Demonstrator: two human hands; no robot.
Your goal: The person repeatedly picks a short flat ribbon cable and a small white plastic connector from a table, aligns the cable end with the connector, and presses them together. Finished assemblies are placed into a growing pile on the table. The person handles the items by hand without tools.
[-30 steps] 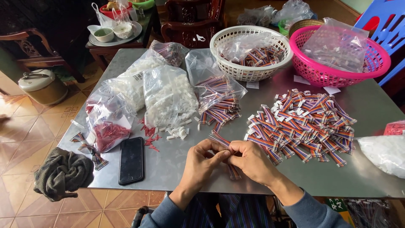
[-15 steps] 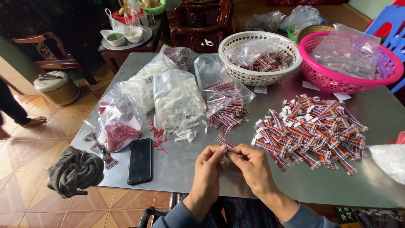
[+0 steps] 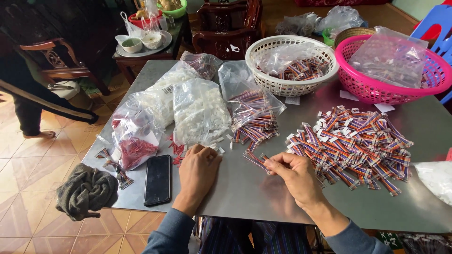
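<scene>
1. Both hands were joined at mid-table half a second ago; now they have parted, the left hand (image 3: 197,167) sliding toward the lower left and the right hand (image 3: 294,176) staying near the centre with the cable.
2. At the far left of the frame lie a dark cloth (image 3: 87,193) on the table edge and a black phone (image 3: 157,179), just beside the left hand.
3. That left hand rests knuckles-up, fingers curled down at the small white connector pieces (image 3: 214,146) spilled from the clear bag of white parts (image 3: 200,113); whether it pinches one I cannot tell.
4. The right hand pinches one striped ribbon cable (image 3: 256,160) by its near end, fingers closed narrowly on it.
5. This cable's long axis runs up and leftward from the right fingertips, so its free end points into the gap between the hands; the left hand is close to that end.
6. Rightward, a heap of finished striped cables (image 3: 353,143) covers the steel table (image 3: 263,197).
</scene>
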